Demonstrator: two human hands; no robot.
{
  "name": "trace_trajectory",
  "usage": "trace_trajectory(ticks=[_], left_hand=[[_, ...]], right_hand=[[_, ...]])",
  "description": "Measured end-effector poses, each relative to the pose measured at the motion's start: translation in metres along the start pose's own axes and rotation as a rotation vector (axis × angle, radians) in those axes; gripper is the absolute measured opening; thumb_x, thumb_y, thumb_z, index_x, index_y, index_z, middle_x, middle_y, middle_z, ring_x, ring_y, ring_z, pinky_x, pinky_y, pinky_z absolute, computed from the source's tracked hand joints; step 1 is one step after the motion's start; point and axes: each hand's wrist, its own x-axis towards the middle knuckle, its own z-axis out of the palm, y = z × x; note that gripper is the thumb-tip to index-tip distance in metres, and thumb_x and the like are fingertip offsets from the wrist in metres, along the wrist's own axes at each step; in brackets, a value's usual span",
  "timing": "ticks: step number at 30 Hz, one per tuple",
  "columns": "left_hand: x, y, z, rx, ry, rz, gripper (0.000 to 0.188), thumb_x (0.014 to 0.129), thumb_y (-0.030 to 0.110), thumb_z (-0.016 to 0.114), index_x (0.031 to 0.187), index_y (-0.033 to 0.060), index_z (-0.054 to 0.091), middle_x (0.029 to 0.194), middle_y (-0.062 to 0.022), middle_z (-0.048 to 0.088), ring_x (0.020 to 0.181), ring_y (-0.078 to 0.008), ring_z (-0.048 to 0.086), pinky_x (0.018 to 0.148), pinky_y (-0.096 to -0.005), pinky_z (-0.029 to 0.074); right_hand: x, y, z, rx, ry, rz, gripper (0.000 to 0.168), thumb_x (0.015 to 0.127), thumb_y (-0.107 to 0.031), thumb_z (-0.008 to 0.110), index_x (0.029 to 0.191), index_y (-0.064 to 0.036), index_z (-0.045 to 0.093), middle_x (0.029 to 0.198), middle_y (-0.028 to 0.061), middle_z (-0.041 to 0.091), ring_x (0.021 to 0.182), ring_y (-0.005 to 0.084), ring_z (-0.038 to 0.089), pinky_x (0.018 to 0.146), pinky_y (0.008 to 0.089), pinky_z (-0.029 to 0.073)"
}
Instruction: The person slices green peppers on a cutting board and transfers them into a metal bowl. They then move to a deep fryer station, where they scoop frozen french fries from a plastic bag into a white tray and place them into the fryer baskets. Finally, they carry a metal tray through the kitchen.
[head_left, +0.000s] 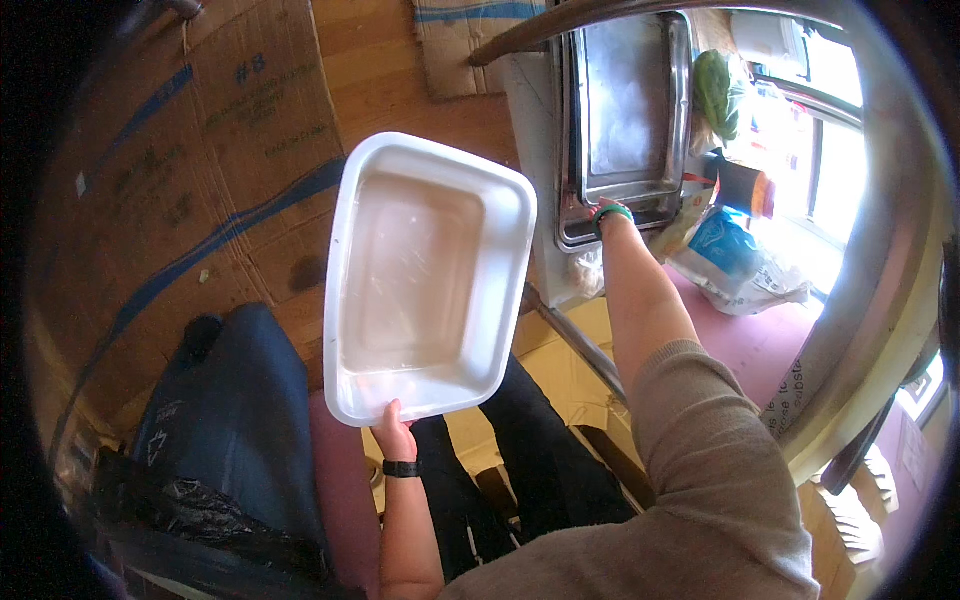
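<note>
My left hand (394, 435) grips the near rim of a white plastic tub (341, 300), thumb over the edge. The tub is tilted in the middle of the view. A flat pinkish-brown area covers its floor; whether this is cloudy liquid or the tub's own bottom, I cannot tell. To the right, my right hand (606, 206) is at the near rim of a stainless steel tray (626, 105), its fingers partly hidden. That tray lies over a second steel tray (574, 238), whose near end shows beneath it. Whitish glare lies across the upper tray's floor.
Flattened cardboard (247, 150) covers the far left. A dark bin (232, 420) with black plastic stands at my left. Beyond the trays are a bagged green vegetable (716, 90), a blue-and-white plastic bag (731, 255) and a window. A wooden rail (577, 341) runs below the trays.
</note>
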Motion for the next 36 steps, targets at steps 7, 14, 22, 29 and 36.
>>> trace_trajectory(ticks=[7, 14, 22, 29, 36], left_hand=[[0.02, -0.019, 0.004, 0.04, -0.091, -0.051, 0.04, 0.075, 0.005, 0.053, 0.114, 0.001, 0.043, 0.098, -0.0079, 0.052, 0.08, -0.018, 0.057, 0.056, -0.028, 0.051], [-0.001, -0.001, -0.006, 0.108, -0.008, 0.027, 0.04, 0.074, 0.006, 0.053, 0.113, 0.0011, 0.044, 0.095, -0.0064, 0.053, 0.075, -0.0155, 0.057, 0.053, -0.0249, 0.05], [-0.012, 0.009, 0.022, 0.12, -0.094, 0.026, 0.037, 0.074, 0.003, 0.05, 0.111, 0.0002, 0.045, 0.094, -0.0061, 0.053, 0.073, -0.0145, 0.056, 0.052, -0.0249, 0.049], [-0.004, 0.027, 0.061, 0.301, -0.28, 0.147, 0.029, 0.073, 0.002, 0.047, 0.102, -0.003, 0.046, 0.088, -0.0072, 0.052, 0.076, -0.0157, 0.054, 0.06, -0.0268, 0.047], [0.034, 0.036, 0.108, 0.671, -0.419, 0.342, 0.029, 0.074, 0.005, 0.051, 0.101, -0.0064, 0.049, 0.098, -0.0136, 0.057, 0.082, -0.0212, 0.057, 0.066, -0.0321, 0.047]], right_hand=[[0.073, -0.047, -0.045, -0.228, -0.099, 0.224, 0.018, 0.078, -0.019, 0.058, 0.074, -0.005, 0.046, 0.065, 0.0113, 0.054, 0.044, 0.0245, 0.051, 0.036, 0.0319, 0.045], [-0.028, -0.014, -0.028, 0.062, -0.082, -0.003, 0.012, 0.068, -0.01, 0.053, 0.066, -0.001, 0.045, 0.062, 0.0144, 0.048, 0.047, 0.0247, 0.047, 0.035, 0.0333, 0.039], [-0.057, -0.019, -0.091, 0.038, -0.234, -0.116, 0.015, 0.07, -0.017, 0.055, 0.071, -0.003, 0.051, 0.057, 0.0111, 0.05, 0.041, 0.0229, 0.045, 0.038, 0.0328, 0.039], [-0.163, 0.018, -0.097, 0.335, -0.319, 0.017, 0.014, 0.074, -0.015, 0.047, 0.063, -0.007, 0.046, 0.048, 0.0025, 0.041, 0.035, 0.0145, 0.033, 0.029, 0.0249, 0.026], [-0.222, 0.054, -0.164, 0.601, -0.426, -0.028, 0.009, 0.079, -0.008, 0.043, 0.076, -0.004, 0.051, 0.065, 0.0055, 0.053, 0.039, 0.0122, 0.038, 0.031, 0.0194, 0.031]])
